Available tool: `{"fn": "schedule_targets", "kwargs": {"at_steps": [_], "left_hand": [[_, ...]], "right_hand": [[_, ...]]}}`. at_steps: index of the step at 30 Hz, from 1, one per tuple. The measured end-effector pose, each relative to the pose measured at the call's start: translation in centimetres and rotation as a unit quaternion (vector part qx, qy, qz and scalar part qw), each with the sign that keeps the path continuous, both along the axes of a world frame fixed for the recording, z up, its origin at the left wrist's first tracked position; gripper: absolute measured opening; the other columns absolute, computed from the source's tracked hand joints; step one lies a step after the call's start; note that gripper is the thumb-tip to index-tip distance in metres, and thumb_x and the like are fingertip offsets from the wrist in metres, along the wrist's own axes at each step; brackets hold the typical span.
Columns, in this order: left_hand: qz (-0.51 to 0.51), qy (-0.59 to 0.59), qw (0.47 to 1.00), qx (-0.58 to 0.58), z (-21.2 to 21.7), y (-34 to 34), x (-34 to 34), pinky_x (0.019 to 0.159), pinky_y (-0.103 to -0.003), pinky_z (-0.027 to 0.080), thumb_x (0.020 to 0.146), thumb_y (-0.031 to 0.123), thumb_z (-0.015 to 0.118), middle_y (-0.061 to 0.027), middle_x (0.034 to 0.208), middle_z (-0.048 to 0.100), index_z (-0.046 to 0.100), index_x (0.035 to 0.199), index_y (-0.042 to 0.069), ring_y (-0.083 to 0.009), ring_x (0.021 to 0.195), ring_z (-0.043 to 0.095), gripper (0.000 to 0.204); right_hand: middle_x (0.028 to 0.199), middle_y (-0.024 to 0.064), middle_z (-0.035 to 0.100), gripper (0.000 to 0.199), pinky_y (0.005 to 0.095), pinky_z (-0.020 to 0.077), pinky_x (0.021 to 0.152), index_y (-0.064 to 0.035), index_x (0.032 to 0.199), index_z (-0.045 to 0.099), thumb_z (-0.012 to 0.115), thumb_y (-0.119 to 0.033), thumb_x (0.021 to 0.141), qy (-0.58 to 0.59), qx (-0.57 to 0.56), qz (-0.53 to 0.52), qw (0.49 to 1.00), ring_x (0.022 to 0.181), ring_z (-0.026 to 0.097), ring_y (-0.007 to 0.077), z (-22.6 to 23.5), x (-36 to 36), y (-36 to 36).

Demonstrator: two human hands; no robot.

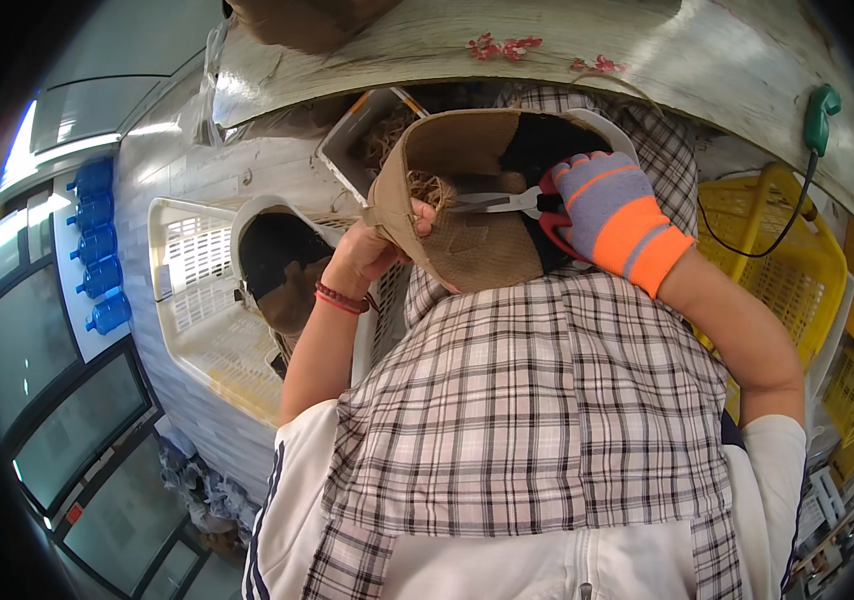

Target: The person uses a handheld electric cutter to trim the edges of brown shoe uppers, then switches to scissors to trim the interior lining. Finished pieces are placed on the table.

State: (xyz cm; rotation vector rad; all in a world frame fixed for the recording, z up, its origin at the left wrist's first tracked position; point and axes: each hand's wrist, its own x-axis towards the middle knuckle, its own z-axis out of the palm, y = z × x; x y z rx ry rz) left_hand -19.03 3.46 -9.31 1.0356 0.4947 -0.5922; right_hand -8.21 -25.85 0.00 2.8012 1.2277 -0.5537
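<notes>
A brown, coarse-textured, cap-like shell [477,245] with a black section and a pale rim on its right lies across my lap, its hollow facing up. My bare left hand [387,245] pinches its left edge, thumb on the inside, next to a tuft of loose tan strands [429,188]. In a grey and orange knitted glove, my right hand [612,205] is closed around red-handled scissors [507,203]. Their metal blades reach left into the shell's hollow, pointing at the strands. Whether the blades touch the strands, I cannot tell.
A worn pale table [387,60] spans the far side, with a green handheld tool [822,115] hanging by its cord. Left stands a white basket [197,330] with a similar black-and-brown shell [282,260]; a white bin [347,150] holds tan scraps. Yellow baskets [777,260] stand right.
</notes>
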Motion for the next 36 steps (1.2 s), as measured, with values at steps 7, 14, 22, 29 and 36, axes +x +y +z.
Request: {"fn": "schedule_targets", "kwargs": {"at_steps": [7, 14, 22, 29, 36], "left_hand": [[0.034, 0.025, 0.999, -0.031, -0.5, 0.1, -0.2, 0.061, -0.023, 0.053, 0.084, 0.007, 0.072, -0.0033, 0.094, 0.07, 0.069, 0.105, 0.001, -0.0101, 0.077, 0.066, 0.022], [0.034, 0.03, 0.995, -0.092, -1.4, 0.1, -0.2, 0.08, -0.028, 0.054, 0.085, 0.005, 0.072, -0.0033, 0.099, 0.069, 0.069, 0.105, 0.002, -0.0128, 0.088, 0.066, 0.02], [0.027, 0.031, 0.992, -0.12, -2.1, 0.2, 0.0, 0.082, -0.029, 0.054, 0.086, 0.003, 0.07, -0.0054, 0.1, 0.07, 0.069, 0.106, 0.002, -0.0145, 0.089, 0.066, 0.021], [0.037, 0.029, 0.994, -0.099, -0.4, -0.7, 0.3, 0.077, -0.024, 0.051, 0.082, -0.001, 0.068, -0.001, 0.091, 0.068, 0.066, 0.098, 0.003, -0.0106, 0.081, 0.063, 0.017], [0.056, 0.025, 0.995, -0.079, 0.6, -1.3, 0.5, 0.076, -0.025, 0.05, 0.08, -0.001, 0.07, 0.0014, 0.086, 0.065, 0.067, 0.095, 0.004, -0.0101, 0.078, 0.06, 0.016]], "right_hand": [[0.095, 0.0098, 0.067, 0.038, 0.0359, 0.0509, 0.078, -0.0091, 0.101, 0.068, 0.074, -0.035, 0.073, -0.009, -0.005, 0.017, 1.0, 0.09, 0.065, 0.0266, 0.3, 0.2, 0.5], [0.095, 0.0088, 0.067, 0.037, 0.0365, 0.0504, 0.076, -0.0103, 0.101, 0.068, 0.074, -0.034, 0.073, -0.021, 0.021, 0.032, 0.999, 0.09, 0.065, 0.0261, -0.6, 0.5, 0.9], [0.093, 0.0095, 0.064, 0.037, 0.0382, 0.0482, 0.078, -0.0113, 0.097, 0.066, 0.078, -0.032, 0.069, -0.061, 0.035, 0.055, 0.996, 0.09, 0.061, 0.0281, -0.4, 0.7, 0.3], [0.095, 0.0096, 0.065, 0.041, 0.0369, 0.0485, 0.076, -0.0101, 0.101, 0.067, 0.079, -0.035, 0.07, -0.064, 0.049, 0.056, 0.995, 0.09, 0.062, 0.026, -1.0, 1.1, 0.4], [0.092, 0.0095, 0.064, 0.033, 0.0382, 0.0484, 0.075, -0.0113, 0.096, 0.065, 0.076, -0.032, 0.073, -0.076, 0.091, 0.067, 0.991, 0.087, 0.062, 0.0282, -1.3, 1.2, 0.6]]}}
